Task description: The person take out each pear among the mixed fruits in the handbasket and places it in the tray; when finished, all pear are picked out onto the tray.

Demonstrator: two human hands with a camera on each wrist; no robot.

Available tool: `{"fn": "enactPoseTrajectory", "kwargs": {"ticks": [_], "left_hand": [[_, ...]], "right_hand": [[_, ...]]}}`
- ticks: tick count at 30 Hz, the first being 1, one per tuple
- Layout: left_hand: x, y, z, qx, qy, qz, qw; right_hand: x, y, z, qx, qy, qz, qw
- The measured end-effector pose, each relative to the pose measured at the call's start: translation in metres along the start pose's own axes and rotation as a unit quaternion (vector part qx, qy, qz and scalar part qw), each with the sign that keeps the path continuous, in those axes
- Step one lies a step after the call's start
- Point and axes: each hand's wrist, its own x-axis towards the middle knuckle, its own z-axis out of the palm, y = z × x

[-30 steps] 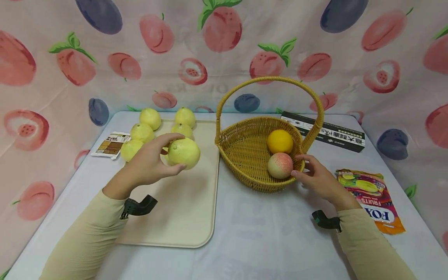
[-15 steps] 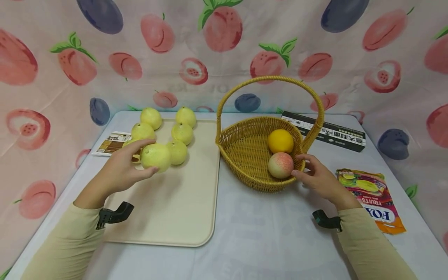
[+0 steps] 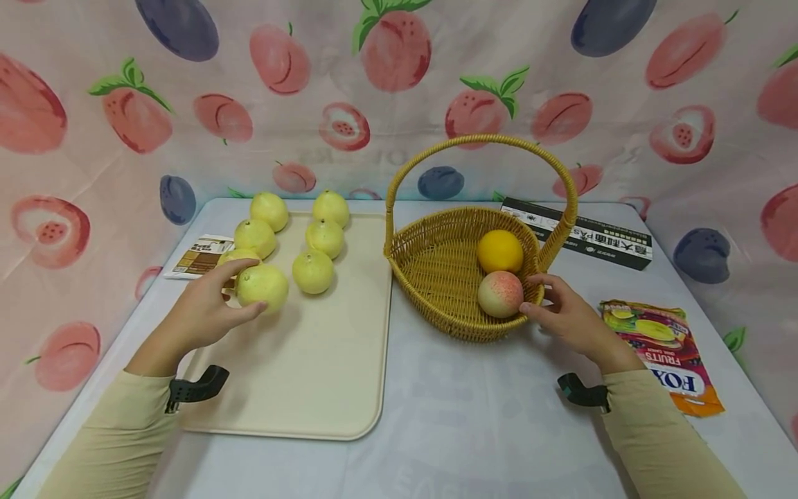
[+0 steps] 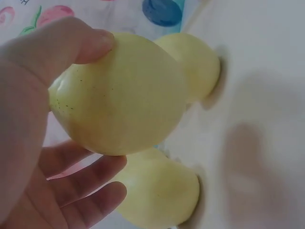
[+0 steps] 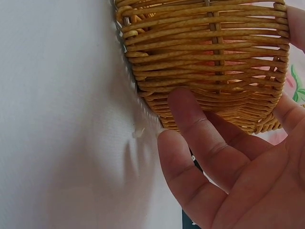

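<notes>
My left hand (image 3: 208,305) grips a pale yellow-green round fruit (image 3: 264,287) over the left part of the cream tray (image 3: 312,388). In the left wrist view the thumb lies on one side of this fruit (image 4: 124,95), with fingers on the other. Several similar fruits (image 3: 313,272) lie in two rows on the tray; the held one partly hides the nearest in the left row. To the right, my right hand (image 3: 570,319) holds the rim of a wicker basket (image 3: 430,305). An orange (image 3: 500,251) and a peach (image 3: 501,294) sit inside, near that hand.
A brown and white packet (image 3: 199,256) lies beyond the tray's left edge. Behind the basket is a long black box (image 3: 598,242). A red and orange candy bag (image 3: 667,353) lies right of my right hand. The basket's tall handle (image 3: 480,141) arches above it.
My left hand has carried the fruit leftward across the tray, toward the near end of the left row, uncovering the right row. The right hand stays at the basket.
</notes>
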Motion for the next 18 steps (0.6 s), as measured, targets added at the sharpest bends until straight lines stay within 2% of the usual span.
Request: {"fn": "enactPoseTrajectory", "kwargs": {"ticks": [6, 18], "left_hand": [[0.0, -0.008, 0.006, -0.004, -0.012, -0.021, 0.9997], [0.003, -0.016, 0.014, -0.006, -0.014, -0.014, 0.9998]], "right_hand": [[-0.001, -0.001, 0.0, -0.001, 0.001, 0.002, 1.0], [0.001, 0.001, 0.001, 0.003, -0.001, 0.003, 1.0]]}}
